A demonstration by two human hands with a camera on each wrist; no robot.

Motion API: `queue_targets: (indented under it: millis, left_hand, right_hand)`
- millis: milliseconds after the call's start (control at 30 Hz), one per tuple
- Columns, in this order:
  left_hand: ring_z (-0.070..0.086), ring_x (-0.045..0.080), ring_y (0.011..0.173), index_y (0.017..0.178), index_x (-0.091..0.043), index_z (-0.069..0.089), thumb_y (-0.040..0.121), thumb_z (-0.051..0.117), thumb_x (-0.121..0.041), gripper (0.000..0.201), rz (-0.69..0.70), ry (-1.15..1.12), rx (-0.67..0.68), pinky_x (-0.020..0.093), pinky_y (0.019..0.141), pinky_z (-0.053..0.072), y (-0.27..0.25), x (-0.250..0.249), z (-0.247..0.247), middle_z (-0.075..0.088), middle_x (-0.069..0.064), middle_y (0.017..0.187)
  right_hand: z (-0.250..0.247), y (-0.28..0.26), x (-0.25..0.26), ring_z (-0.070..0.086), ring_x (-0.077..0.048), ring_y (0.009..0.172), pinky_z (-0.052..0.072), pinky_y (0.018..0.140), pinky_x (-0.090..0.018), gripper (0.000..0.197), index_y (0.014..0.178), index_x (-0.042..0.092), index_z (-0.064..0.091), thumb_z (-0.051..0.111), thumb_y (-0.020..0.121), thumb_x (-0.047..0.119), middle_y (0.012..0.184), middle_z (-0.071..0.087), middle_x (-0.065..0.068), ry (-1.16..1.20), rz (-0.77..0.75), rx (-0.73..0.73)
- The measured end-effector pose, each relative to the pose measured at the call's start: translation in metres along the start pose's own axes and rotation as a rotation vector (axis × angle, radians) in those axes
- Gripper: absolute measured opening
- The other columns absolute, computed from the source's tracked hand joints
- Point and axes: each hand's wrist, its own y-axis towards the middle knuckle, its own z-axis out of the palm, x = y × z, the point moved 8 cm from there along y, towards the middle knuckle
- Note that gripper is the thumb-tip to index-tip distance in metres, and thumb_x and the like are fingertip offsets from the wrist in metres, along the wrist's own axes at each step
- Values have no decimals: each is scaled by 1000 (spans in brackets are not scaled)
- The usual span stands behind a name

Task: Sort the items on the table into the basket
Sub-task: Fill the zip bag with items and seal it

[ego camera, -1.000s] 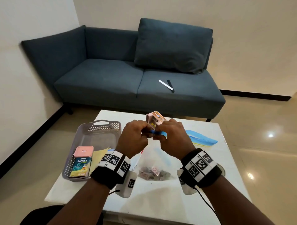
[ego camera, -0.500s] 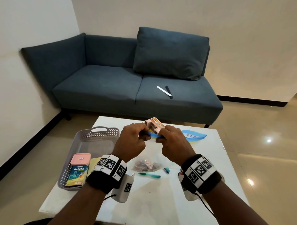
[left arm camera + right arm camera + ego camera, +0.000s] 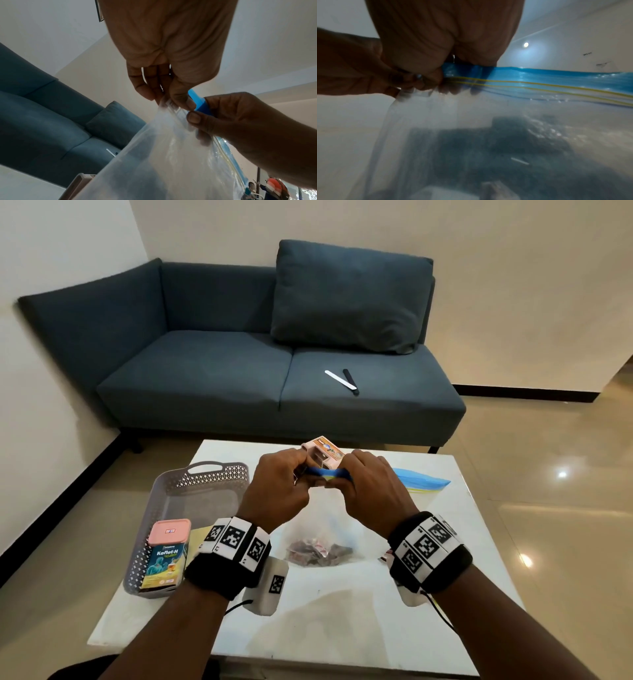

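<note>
— How's my grip?
— Head view: your left hand point(image 3: 277, 491) and right hand point(image 3: 370, 491) both pinch the blue strip of the bag point(image 3: 322, 529), close together above mid-table point(image 3: 342, 628). I'd say to press the seal. Its wrapped bits hang low.
— And the basket point(image 3: 191, 484)?
— Near left, with a tin point(image 3: 164, 556) lying inside. A small box point(image 3: 322, 453) sits just beyond your hands.
— Left wrist view?
— Your left thumb and fingers point(image 3: 142, 86) nip the bag's corner, right thumb alongside.
— Right wrist view?
— The strip point(image 3: 547, 77) runs right, yellow lines below; I can't tell if they're sealed.
</note>
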Motion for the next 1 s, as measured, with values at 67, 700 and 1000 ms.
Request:
queue_targets:
  millis: [67,700,1000]
  left_hand:
    - [53,-9,64,88,-7,72,77,79,-5,13,9,0,16,-3,65,41,0,0,1,73,5,88]
    - [59,8,61,75,-13,67,74,82,-11,15,-115,-33,-42,25,60,52,-8,35,-20,70,-3,72]
    - [61,11,80,87,-24,67,75,80,-20,18,-153,148,44,30,73,48,-18,45,-16,68,-10,83]
  right_hand:
    - [4,-6,-4,51,-19,70,37,63,-30,16,88,14,57,71,86,22,84,61,-4,-14,7,8]
    - [-9,-24,-34,51,-17,68,43,63,-31,18,84,12,61,78,79,16,80,58,-3,-107,5,14]
    - [-8,-45,-60,49,-18,69,40,62,-30,30,84,13,71,76,63,-9,78,55,-1,-96,133,58]
